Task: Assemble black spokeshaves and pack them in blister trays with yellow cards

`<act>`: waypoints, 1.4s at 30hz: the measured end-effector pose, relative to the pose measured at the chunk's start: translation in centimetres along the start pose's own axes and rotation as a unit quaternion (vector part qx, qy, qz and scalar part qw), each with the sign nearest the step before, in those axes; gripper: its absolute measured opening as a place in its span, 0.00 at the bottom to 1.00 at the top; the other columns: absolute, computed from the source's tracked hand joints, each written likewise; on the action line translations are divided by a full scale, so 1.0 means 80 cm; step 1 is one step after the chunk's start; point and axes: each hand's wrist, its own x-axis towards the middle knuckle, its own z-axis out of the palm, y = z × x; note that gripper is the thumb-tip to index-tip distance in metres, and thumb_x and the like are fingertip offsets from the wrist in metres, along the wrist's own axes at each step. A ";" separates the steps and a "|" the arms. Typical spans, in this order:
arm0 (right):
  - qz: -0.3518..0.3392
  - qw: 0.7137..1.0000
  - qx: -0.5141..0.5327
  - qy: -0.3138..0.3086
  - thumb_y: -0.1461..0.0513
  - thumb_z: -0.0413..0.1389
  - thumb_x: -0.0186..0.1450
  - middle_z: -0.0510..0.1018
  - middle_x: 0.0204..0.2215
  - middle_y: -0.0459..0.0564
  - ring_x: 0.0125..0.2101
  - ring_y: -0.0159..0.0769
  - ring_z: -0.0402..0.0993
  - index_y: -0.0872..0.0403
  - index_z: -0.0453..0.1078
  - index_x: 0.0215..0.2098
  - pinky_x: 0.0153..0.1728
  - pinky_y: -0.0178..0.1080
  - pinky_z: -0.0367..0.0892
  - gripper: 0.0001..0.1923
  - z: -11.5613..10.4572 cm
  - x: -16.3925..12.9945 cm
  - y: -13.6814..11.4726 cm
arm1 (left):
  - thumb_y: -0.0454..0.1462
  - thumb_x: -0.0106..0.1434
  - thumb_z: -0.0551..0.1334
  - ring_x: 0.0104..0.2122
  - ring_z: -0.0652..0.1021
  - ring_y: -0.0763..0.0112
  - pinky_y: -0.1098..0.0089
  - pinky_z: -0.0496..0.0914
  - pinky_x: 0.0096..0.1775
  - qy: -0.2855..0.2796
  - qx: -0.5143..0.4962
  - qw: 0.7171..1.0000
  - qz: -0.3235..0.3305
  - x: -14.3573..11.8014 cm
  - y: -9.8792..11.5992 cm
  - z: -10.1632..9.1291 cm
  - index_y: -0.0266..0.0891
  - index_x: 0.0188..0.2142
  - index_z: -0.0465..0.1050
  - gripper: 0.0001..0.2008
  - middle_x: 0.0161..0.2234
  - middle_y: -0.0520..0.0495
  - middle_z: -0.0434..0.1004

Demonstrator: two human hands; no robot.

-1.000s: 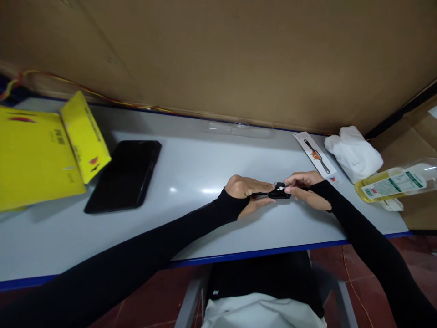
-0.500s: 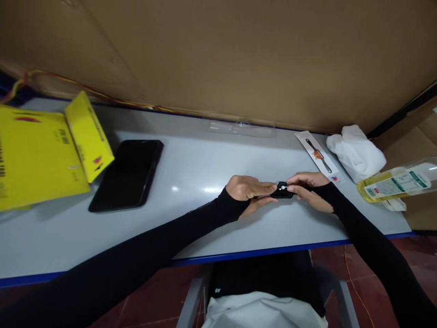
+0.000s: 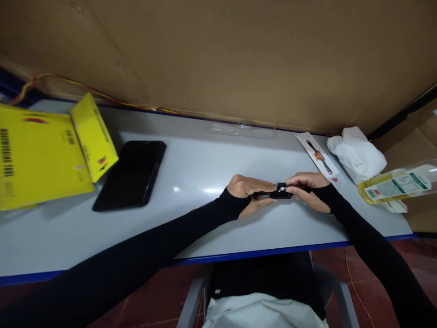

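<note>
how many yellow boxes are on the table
2. A large flat yellow box lies at the table's far left, partly cut off by the frame edge. A smaller yellow box leans against its right side, next to the black phone. None seem hidden.

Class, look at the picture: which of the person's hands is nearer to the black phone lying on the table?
Left. The left hand is right of the black phone, apart from it; the right hand is farther right.

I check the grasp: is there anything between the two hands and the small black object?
Nothing visible. The left hand and right hand both touch the small black object directly, holding it between them just above the table.
</note>
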 end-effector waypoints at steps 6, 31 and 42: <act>0.022 0.999 0.036 0.002 0.53 0.63 0.67 0.80 0.28 0.48 0.25 0.29 0.71 0.56 0.80 0.40 0.28 0.33 0.67 0.14 0.004 -0.003 0.003 | 0.43 0.57 0.76 0.24 0.83 0.67 0.71 0.79 0.27 -0.059 -0.052 0.994 -0.071 0.012 0.014 -0.012 0.37 0.46 0.85 0.19 0.36 0.42 0.88; -0.007 1.000 0.003 0.002 0.54 0.62 0.67 0.83 0.30 0.48 0.28 0.31 0.77 0.55 0.80 0.43 0.32 0.34 0.72 0.13 0.010 0.002 0.009 | 0.40 0.54 0.76 0.31 0.87 0.58 0.66 0.82 0.32 -0.097 -0.140 0.950 -0.261 0.023 0.014 -0.014 0.38 0.41 0.87 0.15 0.34 0.41 0.87; -0.306 0.909 -0.212 0.188 0.61 0.66 0.67 0.84 0.32 0.50 0.34 0.37 0.76 0.50 0.81 0.37 0.37 0.40 0.74 0.01 0.020 0.014 0.005 | 0.41 0.46 0.79 0.21 0.78 0.69 0.71 0.71 0.24 -0.012 -0.201 0.898 -0.391 0.029 0.026 -0.008 0.38 0.34 0.88 0.14 0.26 0.43 0.85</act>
